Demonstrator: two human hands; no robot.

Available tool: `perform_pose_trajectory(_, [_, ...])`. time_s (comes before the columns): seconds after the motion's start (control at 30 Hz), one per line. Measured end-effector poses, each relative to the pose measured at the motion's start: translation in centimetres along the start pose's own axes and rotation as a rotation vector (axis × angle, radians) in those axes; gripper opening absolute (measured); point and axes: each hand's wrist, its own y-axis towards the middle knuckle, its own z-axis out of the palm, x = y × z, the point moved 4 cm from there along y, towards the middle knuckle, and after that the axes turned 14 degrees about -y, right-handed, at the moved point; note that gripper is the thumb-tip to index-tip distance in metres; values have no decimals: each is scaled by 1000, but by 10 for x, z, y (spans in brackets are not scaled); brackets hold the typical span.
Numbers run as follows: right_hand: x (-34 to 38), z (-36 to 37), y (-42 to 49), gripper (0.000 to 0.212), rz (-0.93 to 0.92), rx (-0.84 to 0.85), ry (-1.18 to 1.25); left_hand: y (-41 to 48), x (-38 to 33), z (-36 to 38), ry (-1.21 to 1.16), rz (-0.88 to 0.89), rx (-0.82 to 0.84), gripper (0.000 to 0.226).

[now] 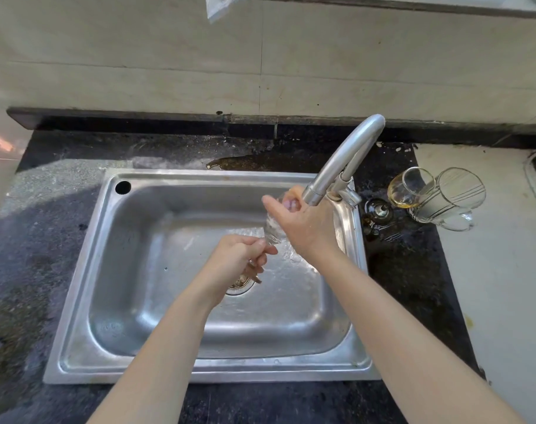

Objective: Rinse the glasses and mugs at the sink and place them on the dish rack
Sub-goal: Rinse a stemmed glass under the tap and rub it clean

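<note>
I see both hands over the sink (77, 301), sharing one clear glass (271, 229). It is tilted between them, just under the spout of the tap (346, 157). My left hand (239, 258) is closed tight round the glass's lower end, with the fingers wrapped and the knuckles facing me. My right hand (306, 223) holds the upper end. Its fingers curl at the rim close to the spout and its thumb is stretched out to the left. I cannot tell whether those fingertips are inside the glass or only on its edge.

Water lies on the sink floor to the right of the drain (239, 283), which is partly hidden by my left hand. On the pale counter to the right, well apart from the sink, a small glass (408, 188) with an amber tint at its bottom touches a tall glass (456, 194) marked with thin lines. A brownish puddle (239, 162) lies on the dark counter behind the sink.
</note>
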Motion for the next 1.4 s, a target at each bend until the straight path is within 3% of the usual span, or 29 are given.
perform_pose_trajectory(0.1, [-7,-8,-1,33,35,192,169,1,0,-2,-122,-85,44,28])
perform_pose_trajectory(0.17, [-22,-10,-1,31,130,206,196,4,-3,0,-158,-116,-54,24])
perform_pose_trajectory(0.3, [-66,3,-10,35,580,140,391,12,-20,15,-232,15,-253,28])
perform_pose_trajectory(0.37, [-84,13,-19,35,786,155,524,17,-25,30,-202,92,-207,36])
perform_pose_trajectory(0.47, [-97,25,-32,30,959,119,725,22,-27,55,-255,90,-25,25])
perform_pose_trajectory(0.57, [-104,25,-36,28,1010,77,808,25,-23,68,-348,68,138,1])
perform_pose_trajectory(0.6, [-106,24,-36,28,1017,73,813,26,-21,70,-337,76,152,6])
perform_pose_trajectory(0.83, [-102,24,-28,33,968,55,866,25,-39,77,114,276,-155,39])
perform_pose_trajectory(0.9, [-100,19,-24,34,928,18,844,27,-39,73,-35,160,-178,38])
perform_pose_trajectory(1.0, [-95,12,-18,33,893,-1,785,25,-36,66,-458,-53,-82,31])
perform_pose_trajectory(1.1, [-91,13,-16,32,915,26,755,23,-34,67,-739,-45,70,11])
perform_pose_trajectory(1.17, [-87,16,-17,32,921,38,758,20,-34,67,-651,61,35,17])
perform_pose_trajectory(1.27, [-82,19,-21,31,911,7,781,18,-36,64,-243,266,-158,15])
perform_pose_trajectory(1.4, [-77,17,-24,33,881,-41,829,11,-47,65,257,570,-291,31])
